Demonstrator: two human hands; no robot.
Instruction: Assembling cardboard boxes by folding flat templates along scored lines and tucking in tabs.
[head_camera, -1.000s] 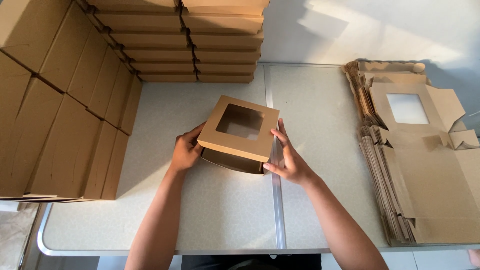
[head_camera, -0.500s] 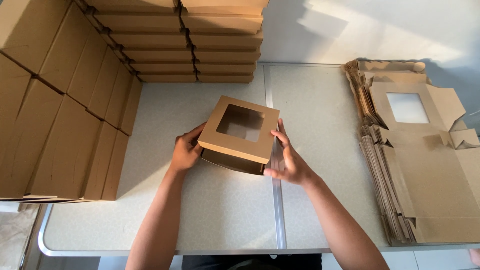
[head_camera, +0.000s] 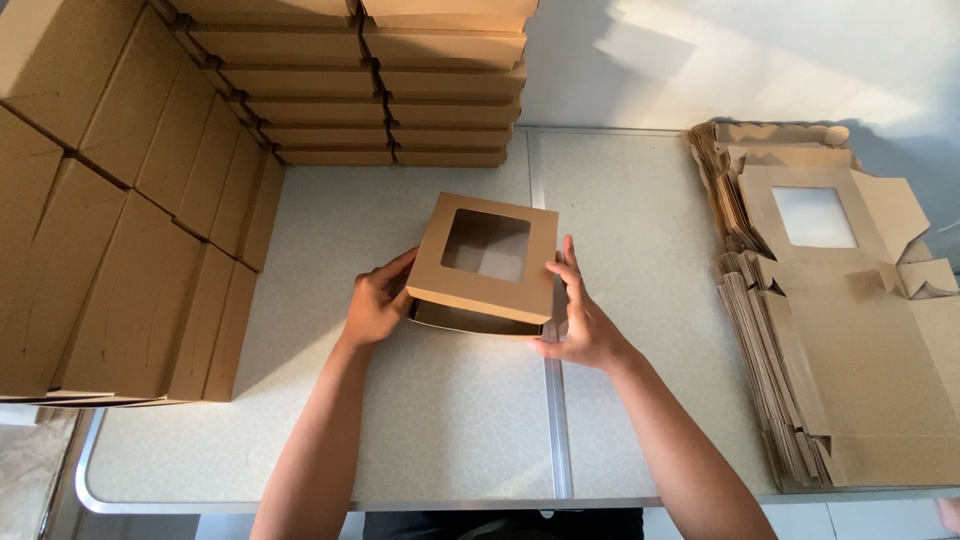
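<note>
Packing workshop: stacked cardboard boxes (head_camera: 120, 200), flat blanks (head_camera: 850, 350).

Brown cardboard windowed box (head_camera: 485, 258) on pale speckled table (head_camera: 450, 420).

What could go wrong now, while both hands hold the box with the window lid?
1. The lid is not fully shut: a gap shows at the front, so pressing unevenly might bend it.
2. The right hand and left hand squeeze the box sides, which might crease them.
3. The flat stack reaches the table edge and might slide off.
</note>
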